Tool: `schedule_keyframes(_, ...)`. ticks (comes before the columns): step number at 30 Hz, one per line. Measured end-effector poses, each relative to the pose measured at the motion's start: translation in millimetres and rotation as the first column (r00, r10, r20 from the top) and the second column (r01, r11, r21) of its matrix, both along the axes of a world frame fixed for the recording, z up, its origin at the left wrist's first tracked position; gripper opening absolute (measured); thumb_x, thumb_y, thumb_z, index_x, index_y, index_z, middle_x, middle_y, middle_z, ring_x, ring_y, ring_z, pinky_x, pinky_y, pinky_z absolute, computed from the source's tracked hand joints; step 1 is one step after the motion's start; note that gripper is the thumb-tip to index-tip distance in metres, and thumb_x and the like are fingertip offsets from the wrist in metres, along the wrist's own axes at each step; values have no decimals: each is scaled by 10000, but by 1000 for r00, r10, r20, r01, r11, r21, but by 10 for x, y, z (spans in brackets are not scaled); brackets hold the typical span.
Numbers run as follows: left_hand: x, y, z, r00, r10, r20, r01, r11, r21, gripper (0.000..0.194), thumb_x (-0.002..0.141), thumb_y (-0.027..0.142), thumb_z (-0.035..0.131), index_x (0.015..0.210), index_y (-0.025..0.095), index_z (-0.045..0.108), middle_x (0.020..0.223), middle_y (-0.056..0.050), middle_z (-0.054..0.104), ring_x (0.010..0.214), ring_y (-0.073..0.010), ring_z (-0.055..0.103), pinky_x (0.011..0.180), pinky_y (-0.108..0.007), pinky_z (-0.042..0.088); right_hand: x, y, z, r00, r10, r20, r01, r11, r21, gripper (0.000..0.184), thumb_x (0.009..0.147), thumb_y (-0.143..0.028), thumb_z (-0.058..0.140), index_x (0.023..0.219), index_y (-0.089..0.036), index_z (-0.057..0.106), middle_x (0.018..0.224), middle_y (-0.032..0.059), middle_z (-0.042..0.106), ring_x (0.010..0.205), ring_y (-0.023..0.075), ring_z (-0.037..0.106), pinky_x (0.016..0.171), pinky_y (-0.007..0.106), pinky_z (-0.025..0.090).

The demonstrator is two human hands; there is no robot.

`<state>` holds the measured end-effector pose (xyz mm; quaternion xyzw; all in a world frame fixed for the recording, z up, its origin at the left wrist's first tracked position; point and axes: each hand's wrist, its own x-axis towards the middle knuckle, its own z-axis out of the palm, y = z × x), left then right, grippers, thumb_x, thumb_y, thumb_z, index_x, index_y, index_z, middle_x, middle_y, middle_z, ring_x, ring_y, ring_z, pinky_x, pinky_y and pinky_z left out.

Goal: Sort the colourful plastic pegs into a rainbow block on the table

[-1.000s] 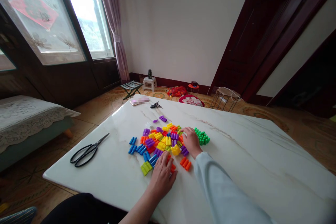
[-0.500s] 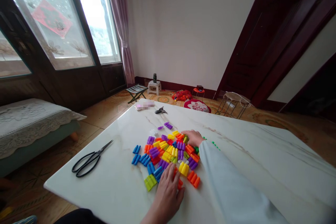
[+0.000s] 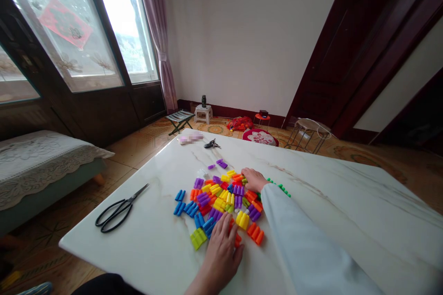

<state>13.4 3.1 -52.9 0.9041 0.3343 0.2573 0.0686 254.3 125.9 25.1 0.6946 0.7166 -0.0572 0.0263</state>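
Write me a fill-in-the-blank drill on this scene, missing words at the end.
1. From the camera's view, the scissors lie to the ____ of the coloured pieces.
2. The pieces nearest the scissors are ____.
3. The right hand comes out of a pale ____.
4. The dark container stands on a white ____.

Missing words: left; blue; sleeve; stool.

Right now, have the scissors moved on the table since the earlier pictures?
No, the scissors keep the same place and direction against the nearest table corner.
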Motion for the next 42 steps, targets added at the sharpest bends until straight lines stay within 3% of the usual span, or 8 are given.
schedule_keyframes(6,-9,-1,-18,1000,-9,13,9,1000,-13,461,851,311,516,1293,180,497,1435,-143,422,1340,-323,361,1047,-517,418,-33,-46,-24,999,-35,-28,35,999,30,390,713,-73,570,1093,-160,576,1113,120,554,1029,243,547,857,324,405)
schedule_keyframes(11,-4,-4,-6,1000,-11,15,11,1000,-13,465,843,286,514,1291,162,498,1430,-156,421,1338,-328,362,1045,-520,416,-69,-248,79,992,-66,-111,84,982,167,358,776,-40,457,1110,-125,551,1119,129,545,1030,207,545,921,312,403)
schedule_keyframes(14,4,1,25,999,-22,25,22,1000,-3,468,840,270,511,1290,143,499,1409,-168,442,1332,-330,369,1047,-516,413,-160,-634,51,984,-36,-177,79,967,242,381,805,-49,418,1154,-162,521,1151,87,542,1090,161,515,973,264,384)
schedule_keyframes(18,14,10,49,998,-33,50,32,999,13,418,837,259,513,1239,146,535,1388,-169,461,1324,-327,381,1049,-517,406,-288,-1392,-272,898,18,-441,168,910,380,346,841,-138,412,1170,-180,510,1099,74,573,1058,175,544,953,300,438)
schedule_keyframes(21,14,12,53,997,-36,62,35,999,19,401,837,260,515,1219,142,543,1379,-173,465,1321,-326,381,1050,-513,404,-339,-1903,-560,860,-113,-498,348,843,410,389,822,-143,388,1187,-197,509,1109,79,565,1047,200,562,908,331,474)
schedule_keyframes(24,8,9,59,998,-40,58,39,999,24,378,847,262,505,1202,139,548,1361,-177,474,1313,-326,388,1046,-515,405,-385,-2207,-702,834,-249,-491,471,786,401,428,765,-102,393,1154,-212,535,1086,81,548,1000,211,572,880,343,486)
schedule_keyframes(31,-4,-1,64,997,-45,60,40,996,79,355,859,252,501,1200,159,542,1346,-162,483,1304,-318,400,1039,-517,409,-457,-2357,-695,851,-275,-448,482,747,457,408,859,-340,527,1252,-236,485,1163,112,537,1070,278,505,932,430,436)
schedule_keyframes(42,0,22,32,998,-41,48,36,995,91,337,891,281,476,1194,156,556,1347,-155,477,1303,-308,392,1045,-500,404,-449,-2353,-727,851,-269,-451,487,725,488,296,821,-161,493,1103,-211,570,1064,102,546,1008,253,519,905,395,453)
